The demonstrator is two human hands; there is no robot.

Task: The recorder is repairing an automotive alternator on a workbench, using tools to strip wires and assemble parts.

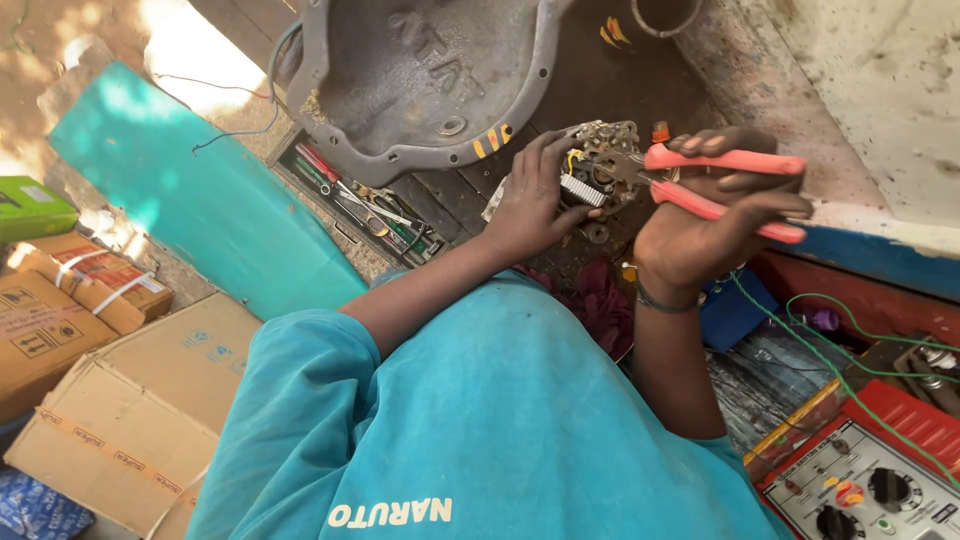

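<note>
My left hand (pixel 533 203) grips a small metal assembly (pixel 597 150) with a ribbed silver piece on its side, held above a dark wooden bench (pixel 600 70). My right hand (pixel 700 225) is closed around the pink-red handles of a pair of pliers (pixel 735 185). The plier jaws reach left into the assembly, touching it near its middle. My teal shirt fills the lower centre of the view and hides the bench edge below my arms.
A large grey cast-metal cover (pixel 420 80) lies behind the hands. A tray of screwdrivers (pixel 360 200) sits left of them. Cardboard boxes (pixel 110 400) and a teal board (pixel 200 210) are at left. A red meter box with knobs (pixel 870 480), green wires (pixel 830 345) and a maroon cloth (pixel 600 300) lie at right.
</note>
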